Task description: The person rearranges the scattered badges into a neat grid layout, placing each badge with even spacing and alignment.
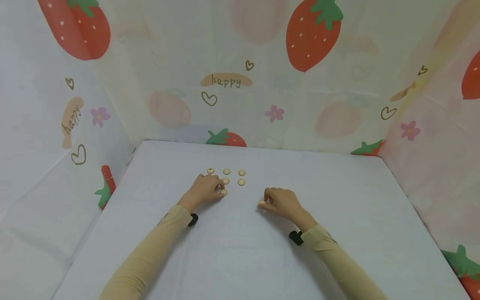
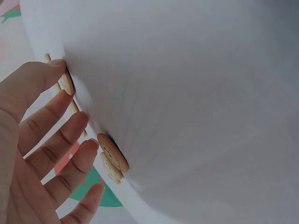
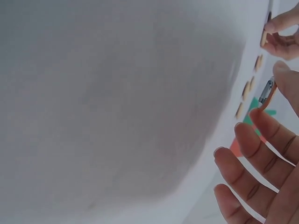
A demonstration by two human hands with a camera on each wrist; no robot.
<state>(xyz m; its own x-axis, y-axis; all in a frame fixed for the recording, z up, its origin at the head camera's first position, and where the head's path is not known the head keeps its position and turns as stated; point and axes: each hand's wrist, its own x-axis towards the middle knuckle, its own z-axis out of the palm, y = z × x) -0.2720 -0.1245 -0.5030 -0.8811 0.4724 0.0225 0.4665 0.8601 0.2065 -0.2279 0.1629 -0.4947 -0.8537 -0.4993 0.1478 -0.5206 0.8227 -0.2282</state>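
Observation:
My left hand (image 1: 204,189) pinches a round wooden pin badge (image 2: 67,83) between thumb and index finger at the table surface, its other fingers spread. Further right, my right hand (image 1: 283,203) holds another wooden pin badge (image 3: 268,94) by its edges, thumb against fingertip. A metal safety-pin clasp shows on that badge's back. Beyond the left hand, several similar badges lie in rows, among them one at the far left (image 1: 211,171), one at the far right (image 1: 241,172) and a nearer one (image 1: 241,182). Small dots and a curved line mark the faces of some.
A white cloth covers the table (image 1: 232,258). Behind it and at both sides hang curtains (image 1: 262,91) printed with strawberries, hearts and flowers. Each wrist wears a dark strap-like device (image 1: 296,238) below the sleeve.

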